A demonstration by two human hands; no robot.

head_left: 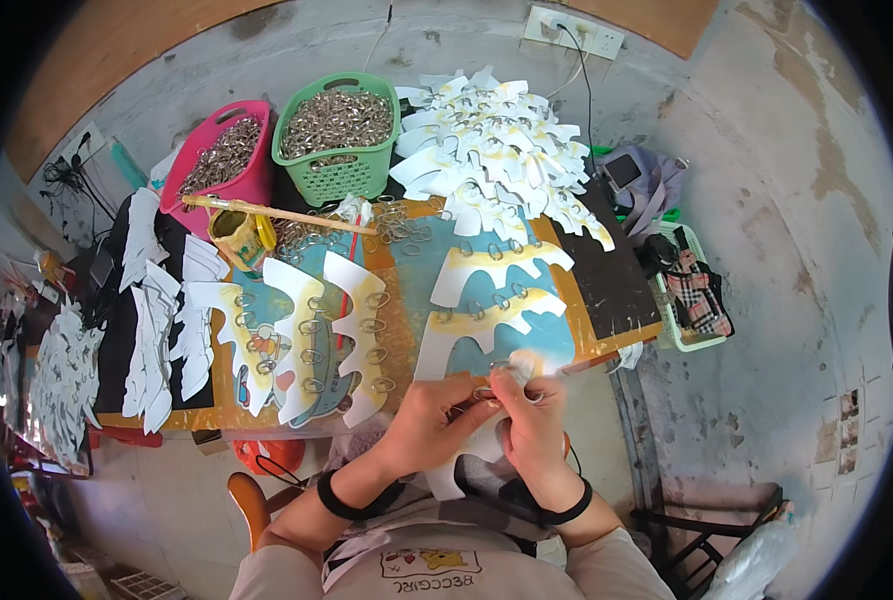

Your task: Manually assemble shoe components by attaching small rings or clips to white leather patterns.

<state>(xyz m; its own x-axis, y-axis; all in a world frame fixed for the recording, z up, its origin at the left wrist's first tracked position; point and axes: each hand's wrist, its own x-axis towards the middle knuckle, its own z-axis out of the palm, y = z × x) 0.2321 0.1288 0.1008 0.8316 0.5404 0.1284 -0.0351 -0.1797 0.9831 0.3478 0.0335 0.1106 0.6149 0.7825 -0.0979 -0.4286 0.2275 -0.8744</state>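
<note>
My left hand [434, 424] and my right hand [532, 424] meet at the table's near edge, fingers pinched close together. Between them is a white scalloped piece [446, 482], whose lower end hangs over my lap; its upper part is blurred. A small metal ring [482, 392] shows at my left fingertips, while my right fingers close on the piece. Just beyond my hands lies a scalloped strip with yellow smears and rings [466, 325], with a similar strip [496, 265] behind it. Three more ringed strips, including the nearest one [356, 335], lie to the left.
A pink basket [251, 180] and a green basket [341, 185] hold many metal rings. A stick [306, 217] rests across a stained yellow cup [236, 238]. White pieces form a tall pile [496, 150] at the back. Plain white pieces [151, 340] lie left; a pale green basket [701, 342] stands right.
</note>
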